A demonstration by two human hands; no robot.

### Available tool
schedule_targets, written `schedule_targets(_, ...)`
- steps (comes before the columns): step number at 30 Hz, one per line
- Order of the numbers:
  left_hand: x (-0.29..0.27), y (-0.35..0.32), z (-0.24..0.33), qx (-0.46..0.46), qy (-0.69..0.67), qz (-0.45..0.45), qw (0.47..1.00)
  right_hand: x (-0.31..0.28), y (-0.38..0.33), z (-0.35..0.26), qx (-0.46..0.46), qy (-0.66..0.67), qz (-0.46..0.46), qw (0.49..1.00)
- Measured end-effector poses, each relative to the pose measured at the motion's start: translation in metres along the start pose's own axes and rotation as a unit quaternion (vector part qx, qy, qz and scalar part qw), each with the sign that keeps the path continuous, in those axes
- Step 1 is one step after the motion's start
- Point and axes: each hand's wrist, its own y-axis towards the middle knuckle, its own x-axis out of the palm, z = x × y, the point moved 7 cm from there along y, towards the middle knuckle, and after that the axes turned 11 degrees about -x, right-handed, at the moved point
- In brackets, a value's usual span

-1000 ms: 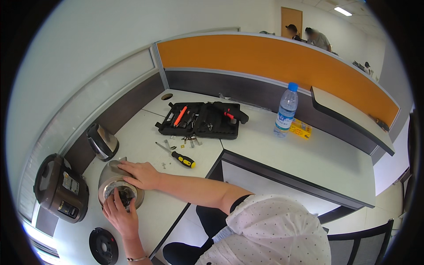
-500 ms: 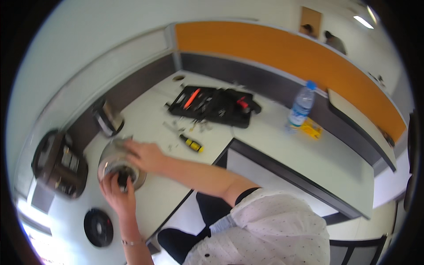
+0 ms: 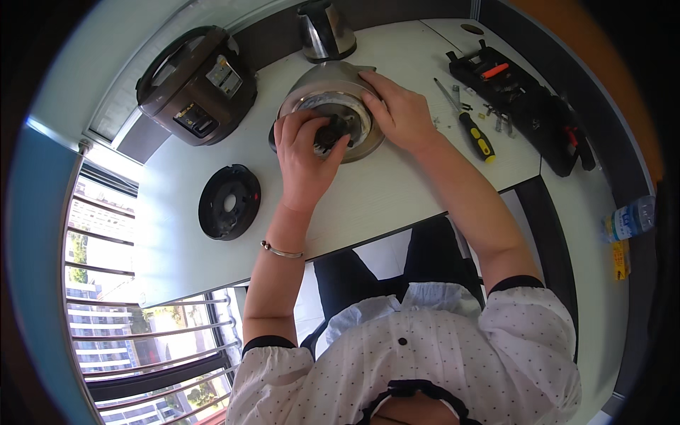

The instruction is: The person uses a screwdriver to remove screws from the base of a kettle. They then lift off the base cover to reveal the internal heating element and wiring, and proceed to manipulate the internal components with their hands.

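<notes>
A brushed-metal electric kettle [image 3: 322, 76] lies tipped over on the table with its opened underside facing me. In the middle of that underside sits a black round plastic part [image 3: 327, 134]. My left hand [image 3: 304, 152] is closed around this part, its thumb and fingers on opposite sides; the palm hides some of it. My right hand [image 3: 400, 110] grips the kettle's right side, fingers over the body and thumb by the metal rim. A black round plastic base cover [image 3: 237, 219] with a hole in its centre lies to the left, apart from both hands.
A brown rice cooker [image 3: 191, 92] stands at the left, and another metal kettle [image 3: 322, 35] behind. On the right lie a yellow-black screwdriver [image 3: 476, 137], several small metal bits [image 3: 499, 122] and a black tool case [image 3: 520, 99]. Farther right is a water bottle [image 3: 630, 218].
The view has swung left and down, so the table, window and my torso show differently. Both hands remain on the kettle, the left still at the black part.
</notes>
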Motion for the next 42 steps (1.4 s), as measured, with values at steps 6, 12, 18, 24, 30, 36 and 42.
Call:
schedule_targets(6, -0.003, -0.003, 0.011, 0.024, 0.074, -0.007, 0.997, -0.001, 0.000, 0.005, -0.013, 0.010, 0.033, 0.999)
schedule_targets(12, 0.001, -0.008, 0.023, 0.034, 0.166, -0.003, 0.986, 0.000, -0.001, 0.005, -0.003, 0.033, 0.045, 0.998)
schedule_targets(18, 0.007, -0.014, 0.017, 0.071, 0.198, 0.042, 0.977, 0.002, 0.000, 0.001, 0.019, 0.032, 0.018, 0.999)
schedule_targets(24, 0.010, -0.013, 0.013, 0.079, 0.184, 0.025, 0.979, 0.003, -0.001, 0.001, 0.021, 0.021, 0.021, 0.999)
schedule_targets(30, 0.008, -0.010, 0.012, 0.062, 0.134, 0.017, 0.989, 0.003, -0.001, 0.003, 0.032, 0.004, 0.023, 0.999)
schedule_targets(36, 0.004, -0.008, 0.010, 0.056, 0.102, 0.017, 0.993, 0.002, 0.000, 0.004, 0.033, -0.020, 0.018, 0.999)
schedule_targets(42, -0.003, -0.005, 0.007, 0.045, 0.072, 0.005, 0.996, 0.002, 0.000, 0.008, 0.052, 0.004, 0.010, 0.999)
